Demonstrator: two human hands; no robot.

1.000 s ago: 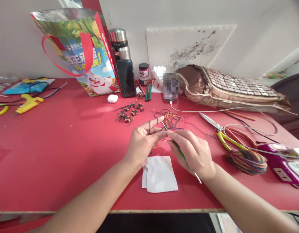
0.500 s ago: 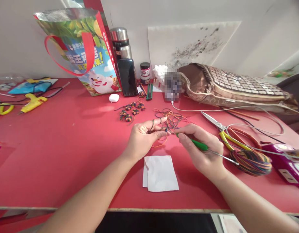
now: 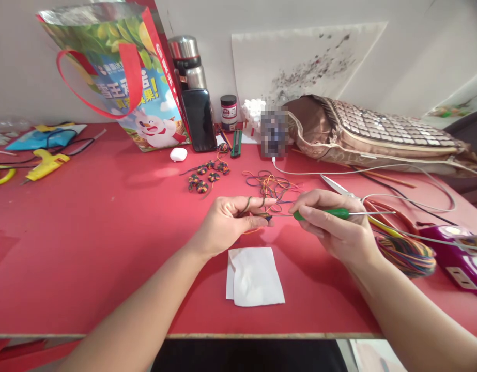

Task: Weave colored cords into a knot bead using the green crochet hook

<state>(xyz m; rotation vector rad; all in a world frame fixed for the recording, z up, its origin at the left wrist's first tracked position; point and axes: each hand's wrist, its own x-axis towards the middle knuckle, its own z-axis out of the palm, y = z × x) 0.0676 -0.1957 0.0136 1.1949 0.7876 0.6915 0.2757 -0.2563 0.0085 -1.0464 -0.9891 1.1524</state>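
My left hand (image 3: 230,222) pinches a small dark crochet piece (image 3: 268,218) between thumb and fingers, with dark yarn looped round its raised index finger. In my right hand (image 3: 335,222) is a crochet hook (image 3: 341,213) with a green handle, held like a pen. Its thin shaft points left and reaches the crochet piece; whether the tip sits in a loop is too small to tell. Just beyond both hands lies a loose tangle of multicoloured yarn (image 3: 271,181). Several small crocheted balls (image 3: 201,186) rest farther back to the left.
A folded white tissue (image 3: 257,279) lies in front of my hands. Right of them are scissors (image 3: 389,223), a yarn skein (image 3: 406,256) and a purple power strip (image 3: 451,253). A phone (image 3: 199,121), a shopping bag (image 3: 145,98) and a sequinned bag (image 3: 397,129) stand behind.
My right hand has moved right, and the hook has turned from slanting to nearly level. My left hand still pinches the crochet piece, slightly lower. The view has shifted a little.
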